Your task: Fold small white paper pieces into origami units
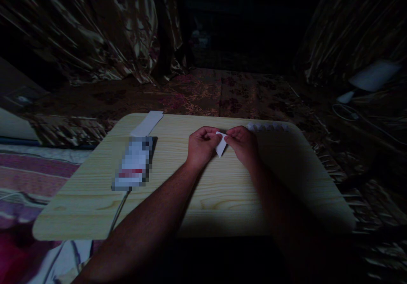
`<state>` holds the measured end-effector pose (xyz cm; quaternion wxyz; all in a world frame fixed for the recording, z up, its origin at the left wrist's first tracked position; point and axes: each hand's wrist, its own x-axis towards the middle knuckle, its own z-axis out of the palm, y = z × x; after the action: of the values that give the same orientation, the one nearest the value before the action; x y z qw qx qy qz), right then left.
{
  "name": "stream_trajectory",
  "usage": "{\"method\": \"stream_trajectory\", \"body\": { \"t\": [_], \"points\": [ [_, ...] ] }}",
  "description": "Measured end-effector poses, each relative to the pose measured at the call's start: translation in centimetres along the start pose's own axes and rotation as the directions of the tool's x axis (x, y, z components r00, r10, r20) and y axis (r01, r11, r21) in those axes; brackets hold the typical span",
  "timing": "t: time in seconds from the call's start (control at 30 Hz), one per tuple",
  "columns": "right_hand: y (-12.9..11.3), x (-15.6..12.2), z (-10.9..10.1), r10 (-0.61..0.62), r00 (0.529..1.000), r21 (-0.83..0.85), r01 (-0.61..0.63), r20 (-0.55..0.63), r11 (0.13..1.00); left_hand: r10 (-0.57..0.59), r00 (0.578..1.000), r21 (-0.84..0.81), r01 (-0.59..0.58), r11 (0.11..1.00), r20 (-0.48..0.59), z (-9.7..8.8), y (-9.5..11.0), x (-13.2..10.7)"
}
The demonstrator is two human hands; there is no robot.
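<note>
Both my hands meet over the middle of a pale wooden table (222, 190). My left hand (201, 145) and my right hand (244, 145) are closed in pinches on a small folded white paper piece (221, 145), whose pointed tip hangs down between them. A row of small folded white paper pieces (268, 126) lies at the table's far edge, just right of my right hand.
A blurred-out flat object (133, 163) with a cable (119, 210) lies on the table's left part. Behind it rests a white paper strip (146, 123). Dark patterned fabric (222, 91) surrounds the table. A striped cloth (28, 169) lies at left.
</note>
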<state>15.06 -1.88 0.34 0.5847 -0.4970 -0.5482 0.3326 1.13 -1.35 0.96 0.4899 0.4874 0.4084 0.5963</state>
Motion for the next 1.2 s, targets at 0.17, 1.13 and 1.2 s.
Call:
{"method": "stream_trajectory", "body": {
  "t": [0.17, 1.13, 1.2],
  "points": [
    [-0.23, -0.17, -0.10, 0.005, 0.999, 0.016, -0.005, 0.034, 1.000, 0.016, 1.000, 0.010, -0.016, 1.000, -0.012, 0.05, 0.12, -0.09],
    [0.17, -0.29, -0.13, -0.003, 0.998, -0.084, 0.009, 0.064, 0.996, -0.123, 0.989, -0.101, 0.130, 0.986, 0.079, -0.23, -0.60, 0.20],
    [0.15, -0.34, -0.07, 0.004, 0.998, -0.082, 0.002, 0.068, 0.997, -0.123, 0.989, -0.091, 0.130, 0.987, 0.084, -0.27, -0.56, 0.21]
  ]
}}
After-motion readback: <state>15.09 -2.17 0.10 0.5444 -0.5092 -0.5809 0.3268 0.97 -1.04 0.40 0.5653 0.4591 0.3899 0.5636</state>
